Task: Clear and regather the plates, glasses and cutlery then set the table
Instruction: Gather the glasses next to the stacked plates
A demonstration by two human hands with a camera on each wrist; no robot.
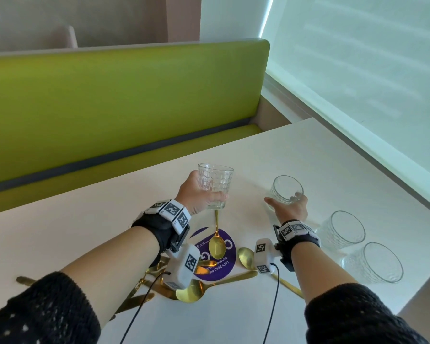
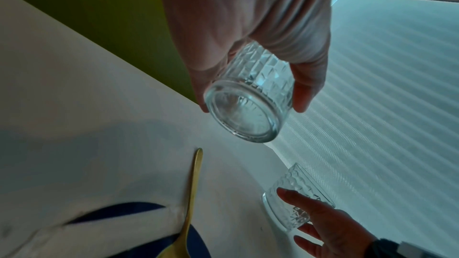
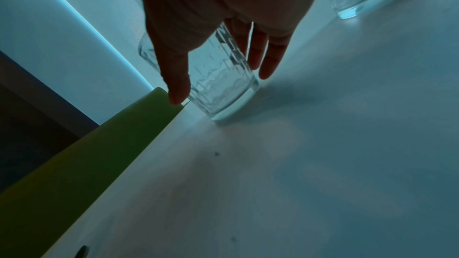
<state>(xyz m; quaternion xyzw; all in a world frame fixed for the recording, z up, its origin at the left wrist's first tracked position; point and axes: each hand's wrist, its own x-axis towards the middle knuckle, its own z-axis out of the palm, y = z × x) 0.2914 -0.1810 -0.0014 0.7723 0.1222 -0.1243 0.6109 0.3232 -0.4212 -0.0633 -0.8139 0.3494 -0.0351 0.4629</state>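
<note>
My left hand (image 1: 193, 194) holds a patterned glass (image 1: 215, 185) upright, clear of the counter (image 1: 85, 219); the grip is closed round its lower half, thumb on one side and fingers on the other, as the left wrist view confirms (image 2: 248, 103). My right hand (image 1: 289, 207) is at a second glass (image 1: 286, 189), which stands on the counter. The thumb and fingers lie on either side of this glass in a wide grip. The fingers are nearly straight; whether they press the wall I cannot tell. In the right wrist view the second glass (image 3: 218, 77) rests with its base on the counter surface.

Two more glasses stand near the right edge of the counter: one (image 1: 343, 229) just beside my right wrist, another (image 1: 374, 263) nearer to me. Both are apart from my hands.

Gold cutlery lies between my forearms. One spoon (image 1: 217, 240) lies bowl-down on a purple round sticker (image 1: 227, 265), its handle pointing toward the held glass. A second spoon (image 1: 246, 258) lies just right of the sticker. A third spoon (image 1: 191, 291) lies nearer to me. Further gold pieces lie under my left wrist, partly hidden.

A green bench seat (image 1: 109, 108) runs along the far side of the counter.
</note>
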